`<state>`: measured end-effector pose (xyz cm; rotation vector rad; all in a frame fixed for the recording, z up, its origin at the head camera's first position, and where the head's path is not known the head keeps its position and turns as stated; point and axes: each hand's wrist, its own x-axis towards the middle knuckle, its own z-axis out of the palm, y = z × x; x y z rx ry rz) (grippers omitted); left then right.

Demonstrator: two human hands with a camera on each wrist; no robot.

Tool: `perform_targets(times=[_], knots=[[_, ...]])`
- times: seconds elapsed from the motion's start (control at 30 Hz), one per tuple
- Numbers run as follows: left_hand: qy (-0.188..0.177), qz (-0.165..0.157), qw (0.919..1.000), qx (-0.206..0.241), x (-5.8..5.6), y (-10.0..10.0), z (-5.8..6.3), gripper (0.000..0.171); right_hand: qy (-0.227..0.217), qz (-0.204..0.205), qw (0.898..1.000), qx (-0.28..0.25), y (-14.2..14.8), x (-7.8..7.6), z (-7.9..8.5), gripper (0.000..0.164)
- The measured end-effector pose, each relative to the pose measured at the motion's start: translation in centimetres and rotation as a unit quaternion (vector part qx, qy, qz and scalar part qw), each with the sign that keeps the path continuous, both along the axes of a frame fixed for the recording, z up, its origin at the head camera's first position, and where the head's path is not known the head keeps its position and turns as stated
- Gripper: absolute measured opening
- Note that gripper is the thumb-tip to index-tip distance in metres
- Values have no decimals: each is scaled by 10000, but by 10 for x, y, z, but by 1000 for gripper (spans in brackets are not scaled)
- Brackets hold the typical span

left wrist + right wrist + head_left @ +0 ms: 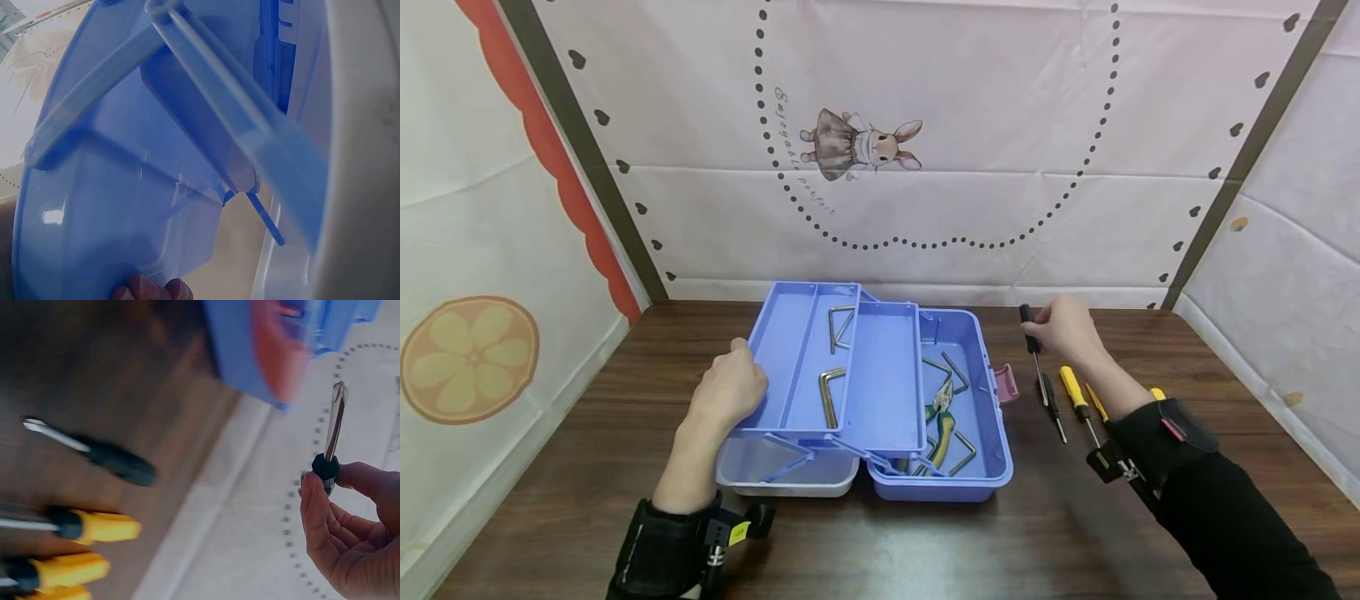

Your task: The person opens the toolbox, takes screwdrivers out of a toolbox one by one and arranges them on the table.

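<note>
My left hand (730,387) grips the left edge of the upper blue tray (771,375) of a folded-out toolbox. Three of its fingertips (147,287) show against the tray's underside in the left wrist view. Golden hex keys (827,400) lie in that tray. In the toolbox's deep base (940,492) are green-and-yellow pliers (945,425) and several more hex keys. To the right of the box, my right hand (1063,327) pinches a black-handled screwdriver (334,425) between thumb and fingers, its shaft pointing down toward the table.
Another black screwdriver (1052,408) and several yellow-handled screwdrivers (1073,387) lie on the wooden table (925,550) at the right. A pink latch (1006,383) sticks out from the base's side. The pale lid (790,490) lies under the trays. A printed cloth (962,125) closes off the back.
</note>
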<state>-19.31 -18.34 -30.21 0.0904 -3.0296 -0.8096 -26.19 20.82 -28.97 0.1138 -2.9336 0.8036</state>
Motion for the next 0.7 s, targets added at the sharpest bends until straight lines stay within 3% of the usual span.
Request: perform_targets(times=[0.33, 0.5, 0.7], knots=[[-30, 20, 10000, 69, 1, 0, -1, 40, -750, -484, 9959, 133, 8, -2, -48, 24], [-5, 17, 10000, 34, 1, 0, -2, 41, -1071, -470, 9925, 355, 7, -4, -61, 30], [64, 11, 10000, -20, 0, 1, -1, 40, -1030, -392, 9921, 605, 5, -6, -69, 27]])
